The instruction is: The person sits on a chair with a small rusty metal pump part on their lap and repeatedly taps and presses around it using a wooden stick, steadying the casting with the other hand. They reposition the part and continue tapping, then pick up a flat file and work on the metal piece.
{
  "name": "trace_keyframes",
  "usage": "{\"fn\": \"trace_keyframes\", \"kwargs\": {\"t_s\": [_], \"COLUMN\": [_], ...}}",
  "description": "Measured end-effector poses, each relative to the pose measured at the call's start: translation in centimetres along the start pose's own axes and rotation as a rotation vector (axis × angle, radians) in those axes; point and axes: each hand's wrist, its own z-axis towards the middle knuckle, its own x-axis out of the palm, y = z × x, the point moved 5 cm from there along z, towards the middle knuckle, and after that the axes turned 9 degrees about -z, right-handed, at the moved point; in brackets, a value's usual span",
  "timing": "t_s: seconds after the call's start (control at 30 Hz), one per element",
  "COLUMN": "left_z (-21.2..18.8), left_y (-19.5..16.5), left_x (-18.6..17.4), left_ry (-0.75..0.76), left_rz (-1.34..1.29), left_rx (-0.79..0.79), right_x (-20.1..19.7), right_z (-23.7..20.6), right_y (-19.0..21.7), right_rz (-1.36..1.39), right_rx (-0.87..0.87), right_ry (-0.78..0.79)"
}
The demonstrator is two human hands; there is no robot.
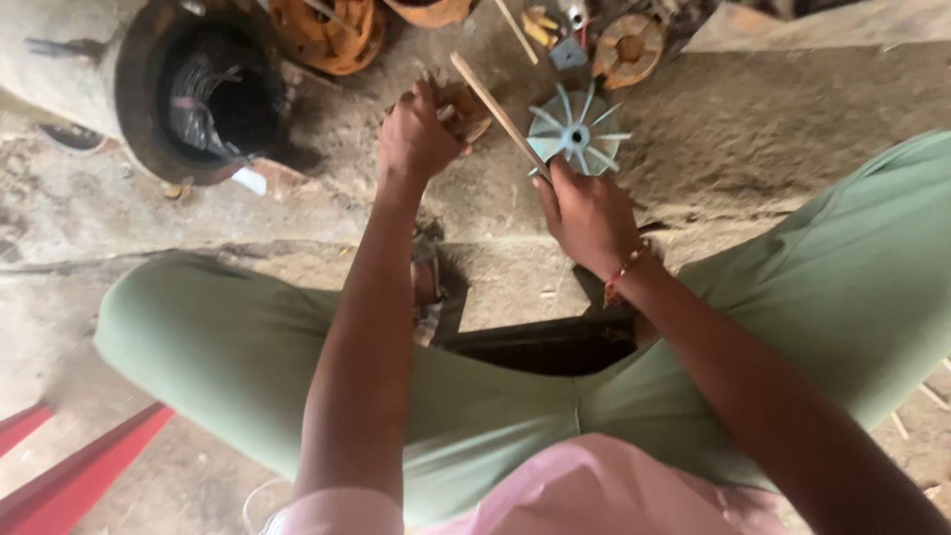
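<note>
My left hand (pixel 416 134) is closed around a small brown, rusty part (pixel 466 104) on the dirt floor ahead of me. My right hand (pixel 586 213) grips the lower end of a thin wooden stick (pixel 495 109) that slants up and to the left, its upper end just above the left hand. A pale blue plastic fan wheel (pixel 580 131) with radial blades lies flat on the ground just beyond my right hand. A beaded thread sits on my right wrist. My knees in green trousers spread to both sides.
A large rusty motor housing (pixel 173 89) with dark windings inside lies at the upper left. Orange metal end covers (pixel 332 35) and another round rusty part (pixel 626 48) sit at the top. A red metal bar (pixel 89 471) crosses the lower left corner. A dark gap (pixel 545 347) opens between my legs.
</note>
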Motion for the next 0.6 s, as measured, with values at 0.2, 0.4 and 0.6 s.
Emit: {"fn": "trace_keyframes", "kwargs": {"t_s": [0.2,0.4,0.6], "left_z": [-0.3,-0.4,-1.2], "left_y": [1.1,2.3,-0.2], "left_x": [0.7,1.2,-0.9], "left_ry": [-0.092,0.064,-0.038], "left_rz": [0.005,-0.002,-0.026], "left_rx": [0.137,-0.056,-0.001], "right_x": [-0.1,1.1,0.7], "right_z": [0.4,0.4,0.5], "right_y": [-1.5,-1.2,-1.8], "right_rz": [-0.109,0.02,-0.041], "right_rx": [0.055,0.016,0.102], "right_ry": [-0.037,0.073,0.103]}}
